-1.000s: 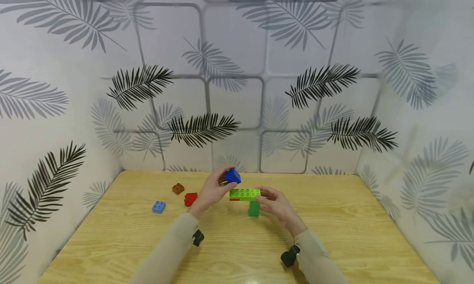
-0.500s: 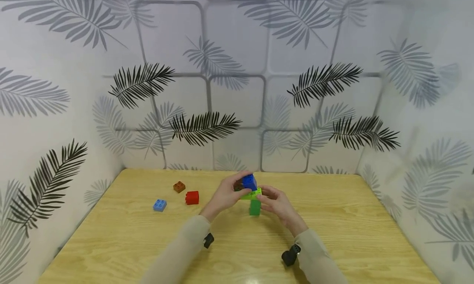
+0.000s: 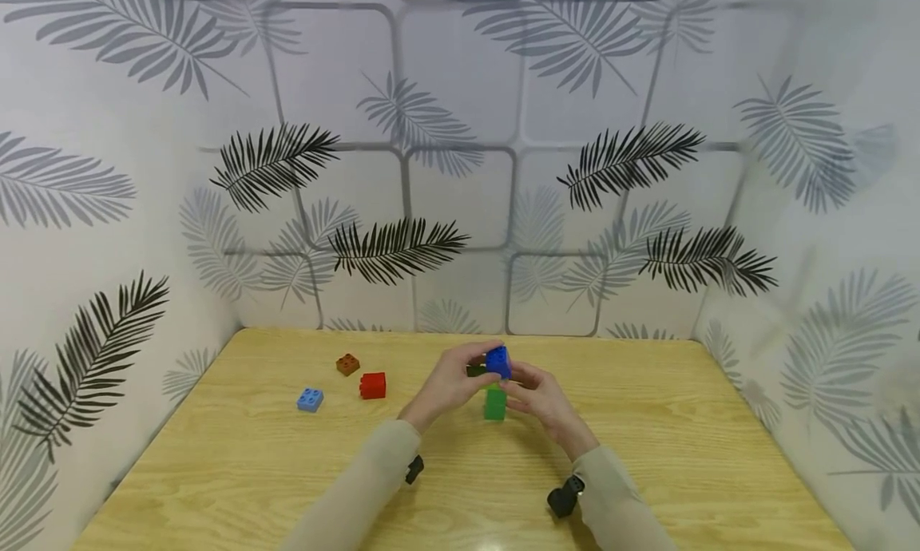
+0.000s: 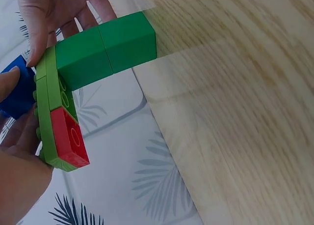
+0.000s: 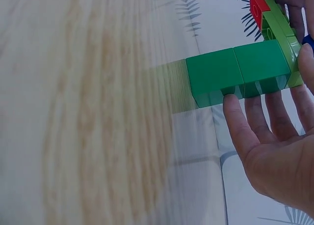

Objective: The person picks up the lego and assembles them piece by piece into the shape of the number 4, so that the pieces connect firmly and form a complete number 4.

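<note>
My left hand (image 3: 451,379) pinches a dark blue toy brick (image 3: 498,362) between thumb and fingers. It sits against the studded top of the lime bricks (image 4: 47,112), over the end above the green column; whether it is pressed on, I cannot tell. Two green bricks (image 4: 105,49) stand stacked under that end, with a red brick (image 4: 68,139) fixed beneath the other end. My right hand (image 3: 542,402) steadies this built structure, thumb near the lime end and fingers along the green bricks. In the head view my left hand and the blue brick hide most of the lime part.
On the wooden table (image 3: 431,487), to the left, lie a loose red brick (image 3: 373,386), a brown brick (image 3: 348,364) and a light blue brick (image 3: 311,399). A patterned wall covering (image 3: 460,287) rises behind the table's back edge.
My left hand has carried the dark blue brick to the right and down, from above the lime part's left end to its right end. My right hand has stayed in place on the structure.
</note>
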The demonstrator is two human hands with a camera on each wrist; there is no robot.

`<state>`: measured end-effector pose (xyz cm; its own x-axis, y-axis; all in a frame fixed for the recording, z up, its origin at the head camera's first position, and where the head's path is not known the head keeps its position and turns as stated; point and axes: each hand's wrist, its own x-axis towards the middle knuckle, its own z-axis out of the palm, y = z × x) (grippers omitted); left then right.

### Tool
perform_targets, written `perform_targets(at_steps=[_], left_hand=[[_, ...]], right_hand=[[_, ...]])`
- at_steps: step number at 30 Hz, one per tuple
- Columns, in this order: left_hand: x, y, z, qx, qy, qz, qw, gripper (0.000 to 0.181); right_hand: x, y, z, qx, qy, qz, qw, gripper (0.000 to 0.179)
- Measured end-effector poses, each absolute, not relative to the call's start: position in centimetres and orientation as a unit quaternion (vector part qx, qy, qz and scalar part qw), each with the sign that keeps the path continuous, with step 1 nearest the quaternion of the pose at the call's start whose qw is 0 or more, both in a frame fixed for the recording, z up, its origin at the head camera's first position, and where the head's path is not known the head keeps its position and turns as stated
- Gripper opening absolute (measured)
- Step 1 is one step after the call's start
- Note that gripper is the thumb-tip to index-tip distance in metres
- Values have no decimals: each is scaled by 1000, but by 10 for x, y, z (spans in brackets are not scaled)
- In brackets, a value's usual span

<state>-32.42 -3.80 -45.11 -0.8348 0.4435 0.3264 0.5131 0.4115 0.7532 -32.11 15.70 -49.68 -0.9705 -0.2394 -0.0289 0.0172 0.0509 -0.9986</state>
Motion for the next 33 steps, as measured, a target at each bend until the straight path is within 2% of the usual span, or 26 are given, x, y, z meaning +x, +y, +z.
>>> perform_targets(at_steps=[11,25,33], left_hand=[[-323,-34,-450,-311,-836,-450,51,52],[-327,-39,-448,-289,-845,-449,24,50],[-326,-45,-444,-316,-848,-426,8,50]], right_hand=[[-323,158,-497,-88,720,-682,96,54],[-323,159,-499,-83,719,-682,106,56],[-321,159,-497,-85,719,-681,110,55]])
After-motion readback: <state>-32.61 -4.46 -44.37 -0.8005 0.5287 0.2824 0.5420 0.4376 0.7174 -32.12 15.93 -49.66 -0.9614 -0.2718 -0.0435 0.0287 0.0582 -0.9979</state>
